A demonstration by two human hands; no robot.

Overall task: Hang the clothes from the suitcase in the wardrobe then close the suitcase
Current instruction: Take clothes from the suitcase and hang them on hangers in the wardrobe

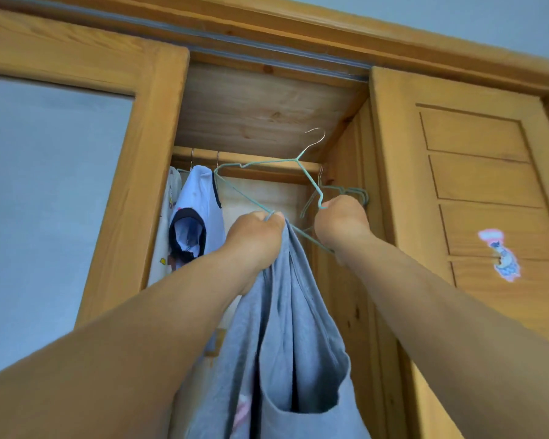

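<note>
- The person's left hand [256, 231] is raised in front of the open wardrobe [159, 128], fingers curled tight around the top of a grey garment [286, 327] and pinching the lower bar of a green wire hanger [235, 188] together with the fabric.
- The right hand [341, 220] is raised just beside it, clenched on the right end of the same hanger where the wire bends.
- The hanger is tilted, its left shoulder high near the rail and its right end low at the right hand; its metal hook [316, 139] points up, free of the rail and in front of the wardrobe's wooden ceiling.
- The grey garment hangs straight down from the left hand between the two forearms, bunched in folds, with a wide opening near the bottom of the view; it may be a sleeveless top, though the folds make that hard to tell.
- Inside the wardrobe a wooden rail [267, 161] runs across the top.
- On the rail's left a pale blue shirt [200, 210] with a dark collar trim hangs, and a white garment [167, 223] hangs just left of it.
- At the rail's right end several empty green hangers [352, 193] are bunched behind the right hand.
- The right-hand sliding door [476, 172] is panelled wood with a cartoon sticker [501, 253] on it.
- The left-hand door [45, 198] has a pale panel in a wooden frame.
</note>
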